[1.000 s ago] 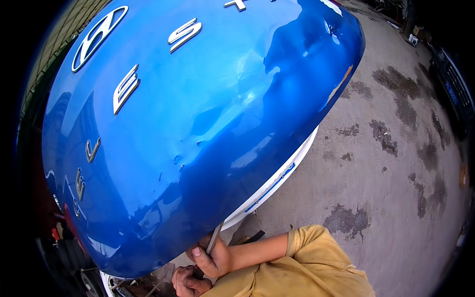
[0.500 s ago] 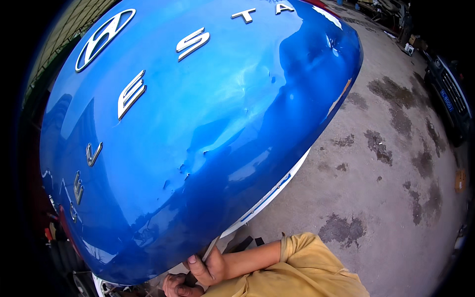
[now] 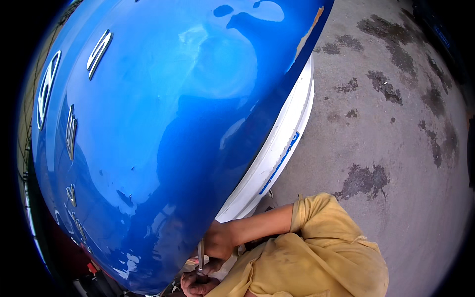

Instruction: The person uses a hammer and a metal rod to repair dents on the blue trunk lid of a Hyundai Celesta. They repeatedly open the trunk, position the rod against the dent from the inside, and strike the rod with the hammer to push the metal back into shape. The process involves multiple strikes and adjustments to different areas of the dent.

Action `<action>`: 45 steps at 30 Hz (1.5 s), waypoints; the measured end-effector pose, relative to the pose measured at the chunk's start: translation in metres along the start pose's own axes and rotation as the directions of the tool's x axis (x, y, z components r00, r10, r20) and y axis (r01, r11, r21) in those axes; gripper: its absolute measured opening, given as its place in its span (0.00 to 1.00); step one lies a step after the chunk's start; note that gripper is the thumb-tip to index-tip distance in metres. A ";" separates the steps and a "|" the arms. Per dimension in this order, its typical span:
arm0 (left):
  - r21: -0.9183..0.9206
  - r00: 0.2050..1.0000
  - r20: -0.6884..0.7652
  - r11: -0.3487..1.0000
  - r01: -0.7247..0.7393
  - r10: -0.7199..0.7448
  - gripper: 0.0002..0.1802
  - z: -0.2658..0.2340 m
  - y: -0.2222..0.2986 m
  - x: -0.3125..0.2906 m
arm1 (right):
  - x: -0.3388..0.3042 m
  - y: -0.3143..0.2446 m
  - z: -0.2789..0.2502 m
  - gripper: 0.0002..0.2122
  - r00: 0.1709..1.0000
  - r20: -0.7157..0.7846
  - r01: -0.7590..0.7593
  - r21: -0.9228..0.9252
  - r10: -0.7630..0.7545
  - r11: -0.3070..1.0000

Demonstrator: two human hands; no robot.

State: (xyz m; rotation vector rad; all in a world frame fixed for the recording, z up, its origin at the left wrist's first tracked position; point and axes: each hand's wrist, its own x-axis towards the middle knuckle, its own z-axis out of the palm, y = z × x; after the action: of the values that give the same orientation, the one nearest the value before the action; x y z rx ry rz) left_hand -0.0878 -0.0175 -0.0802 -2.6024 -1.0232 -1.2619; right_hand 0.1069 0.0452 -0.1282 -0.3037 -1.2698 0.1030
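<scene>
A large dented blue car tailgate (image 3: 148, 138) with chrome letters and an emblem fills the left and middle. My right hand (image 3: 217, 243) is tucked against its lower edge, fingers curled beside a thin, flat metal bar (image 3: 200, 256). Just below, my left hand (image 3: 197, 285) is closed around the bar's lower end. The bar stands nearly upright between the two hands; its upper end passes close to the panel edge. What the bar touches behind the panel is hidden. My right forearm comes out of a yellow sleeve (image 3: 321, 218).
A white curved panel (image 3: 277, 148) with blue marks shows beneath the tailgate's edge. Orange-brown bare patches (image 3: 309, 37) mark that edge. Grey concrete floor (image 3: 336, 143) with dark stains (image 3: 363, 180) lies to the right. A dark vehicle part shows at the upper right rim.
My view has come closer to the tailgate's lower edge and the panel sits further left. My right hand has turned in against the edge; the bar now stands more upright, with the left hand below.
</scene>
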 end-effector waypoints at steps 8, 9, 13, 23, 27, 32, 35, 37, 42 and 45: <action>-0.247 0.780 0.582 0.964 -0.101 0.231 0.08 -0.045 -0.032 0.028 | -0.115 0.175 -0.226 0.14 0.690 -0.065 -0.133 -0.990 0.721 0.038; -0.296 0.711 0.648 0.950 -0.098 0.275 0.09 -0.049 -0.033 0.036 | -0.114 0.191 -0.260 0.16 0.670 -0.089 -0.027 -0.995 0.737 -0.096; -0.068 0.999 0.003 0.997 0.036 -0.036 0.10 -0.015 -0.017 -0.024 | -0.144 0.234 -0.348 0.18 0.300 -0.174 0.218 -0.945 0.938 -0.245; -0.048 0.999 -0.047 0.999 0.002 -0.004 0.08 0.009 -0.005 0.006 | -0.230 0.175 -0.412 0.08 0.520 -0.112 -0.114 -0.992 0.847 -0.062; 0.168 0.979 -0.186 0.980 0.109 -0.077 0.23 0.009 0.016 -0.006 | -0.188 0.093 -0.303 0.08 0.414 -0.603 -0.795 -0.604 0.682 -0.051; 0.114 0.985 -0.152 0.988 0.104 -0.086 0.26 0.009 0.017 0.005 | -0.026 -0.050 -0.228 0.12 0.411 -0.789 -0.825 -0.109 0.456 0.555; 0.137 0.982 -0.172 0.985 0.101 -0.076 0.26 0.011 0.024 0.010 | 0.008 -0.091 -0.188 0.17 0.684 -0.655 -0.534 -0.151 0.320 0.832; 0.070 0.979 -0.185 0.993 0.099 -0.084 0.24 0.014 0.020 0.010 | 0.026 -0.117 -0.170 0.18 0.743 -0.541 -0.609 -0.304 0.393 0.733; 0.005 0.989 -0.121 0.996 0.087 -0.086 0.21 0.004 0.019 0.011 | 0.069 -0.135 -0.139 0.19 0.818 -0.409 -0.571 -0.502 0.404 0.649; -0.047 0.993 -0.113 0.998 0.035 -0.040 0.19 0.001 0.014 0.011 | 0.069 -0.134 -0.135 0.19 0.905 -0.283 -0.424 -0.584 0.317 0.692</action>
State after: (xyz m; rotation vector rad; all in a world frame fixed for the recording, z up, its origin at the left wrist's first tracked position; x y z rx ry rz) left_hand -0.0739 -0.0218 -0.0701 -2.5209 -1.0403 -1.4395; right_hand 0.2434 -0.0885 -0.0628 -1.1496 -1.0292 -0.0127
